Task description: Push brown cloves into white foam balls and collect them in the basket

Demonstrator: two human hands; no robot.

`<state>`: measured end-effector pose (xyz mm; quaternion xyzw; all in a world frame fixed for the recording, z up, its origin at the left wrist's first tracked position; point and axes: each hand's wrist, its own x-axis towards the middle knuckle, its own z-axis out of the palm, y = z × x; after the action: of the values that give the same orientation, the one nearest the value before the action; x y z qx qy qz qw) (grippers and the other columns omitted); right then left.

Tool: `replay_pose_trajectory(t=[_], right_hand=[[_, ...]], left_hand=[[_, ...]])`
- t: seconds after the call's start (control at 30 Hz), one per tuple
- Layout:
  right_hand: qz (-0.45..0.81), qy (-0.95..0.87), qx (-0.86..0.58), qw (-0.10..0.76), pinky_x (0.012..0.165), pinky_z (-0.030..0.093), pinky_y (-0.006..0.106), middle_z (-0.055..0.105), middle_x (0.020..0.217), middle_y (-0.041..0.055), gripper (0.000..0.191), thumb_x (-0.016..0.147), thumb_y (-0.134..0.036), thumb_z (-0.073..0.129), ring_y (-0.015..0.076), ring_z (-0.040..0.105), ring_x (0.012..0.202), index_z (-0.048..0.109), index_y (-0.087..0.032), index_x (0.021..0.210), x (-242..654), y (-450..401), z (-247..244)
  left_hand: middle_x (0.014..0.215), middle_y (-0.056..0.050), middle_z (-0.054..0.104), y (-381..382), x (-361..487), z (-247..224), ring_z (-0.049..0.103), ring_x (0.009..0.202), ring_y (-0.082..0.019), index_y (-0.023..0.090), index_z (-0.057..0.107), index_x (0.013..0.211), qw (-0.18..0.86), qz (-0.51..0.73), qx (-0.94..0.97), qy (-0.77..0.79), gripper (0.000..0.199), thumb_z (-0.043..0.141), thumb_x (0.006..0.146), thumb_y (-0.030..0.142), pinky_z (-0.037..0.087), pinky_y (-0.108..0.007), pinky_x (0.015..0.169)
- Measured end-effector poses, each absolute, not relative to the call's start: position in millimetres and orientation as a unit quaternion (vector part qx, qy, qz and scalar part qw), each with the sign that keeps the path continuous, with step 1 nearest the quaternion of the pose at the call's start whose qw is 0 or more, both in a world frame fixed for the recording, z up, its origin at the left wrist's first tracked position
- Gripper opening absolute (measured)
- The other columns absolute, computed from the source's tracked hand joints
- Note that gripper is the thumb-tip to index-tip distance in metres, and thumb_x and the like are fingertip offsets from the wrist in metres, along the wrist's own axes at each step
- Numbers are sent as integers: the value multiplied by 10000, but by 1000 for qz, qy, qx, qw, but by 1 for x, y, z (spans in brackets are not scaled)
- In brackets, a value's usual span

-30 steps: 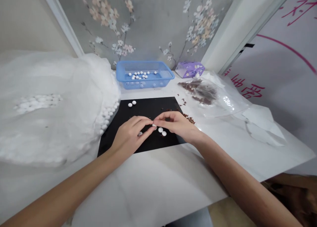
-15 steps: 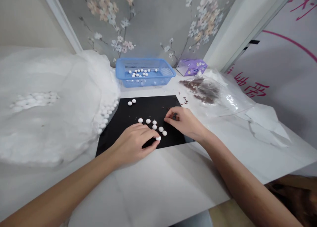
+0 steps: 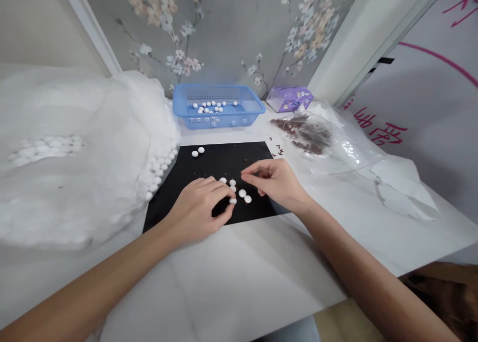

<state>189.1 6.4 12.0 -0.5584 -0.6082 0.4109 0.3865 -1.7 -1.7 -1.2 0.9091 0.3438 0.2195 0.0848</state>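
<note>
Thumb and forefinger of my left hand (image 3: 203,202) pinch a small white egg-shaped ball (image 3: 233,201) just above the black mat (image 3: 220,158). My right hand (image 3: 274,180) hovers to its right over the mat, thumb and forefinger brought together. Anything between those fingertips is too small to make out. Several loose white balls (image 3: 242,193) lie on the mat between the two hands, some partly covered by my left fingers. Farther back on the mat sits a pair of white balls (image 3: 197,152).
A blue plastic basket (image 3: 220,120) behind the mat holds several white balls. At left bulges a large bag of white balls (image 3: 93,158). To the right are a clear bag with brown bits (image 3: 309,135), a purple tissue pack (image 3: 289,99) and scattered brown bits (image 3: 279,149).
My left hand has shifted slightly left with the ball, which has turned in its fingers. My right hand has come a little left, its fingertips nearer to the ball. The view has moved slightly.
</note>
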Motion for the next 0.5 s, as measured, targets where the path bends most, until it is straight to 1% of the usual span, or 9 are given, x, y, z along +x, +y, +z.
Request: replay_pose_trajectory(t=[0.17,0.27,0.4,0.5], right_hand=[[379,-643,-544,383,398,334,190,588,570,-20,76,651,-181,671,37,377,412,682,-143,717,190,6,9],[361,-659,-534,387,415,331,185,626,637,-10,64,651,-157,666,33,377,429,674,-151,714,188,5,8],[349,-684,-510,388,449,361,185,658,738,4,76,730,-195,612,33,420,445,662,-165,779,184,2,7],[328,-704,-491,394,429,338,177,632,763,-8,68,767,-211,571,17,408,410,606,-168,805,182,-1,6]], left_hand=[[720,17,629,-2,-1,-1,530,660,-145,201,570,799,66,244,893,374,53,525,777,216,384,-308,667],[713,18,627,-2,-2,-1,526,638,-136,196,562,791,54,259,881,392,47,541,749,194,386,-301,663],[697,31,657,1,-2,-2,559,680,-153,218,588,771,39,254,880,399,48,544,752,211,378,-327,697],[717,39,684,3,-1,-2,581,704,-158,230,602,765,38,258,878,402,53,550,757,228,374,-346,729]])
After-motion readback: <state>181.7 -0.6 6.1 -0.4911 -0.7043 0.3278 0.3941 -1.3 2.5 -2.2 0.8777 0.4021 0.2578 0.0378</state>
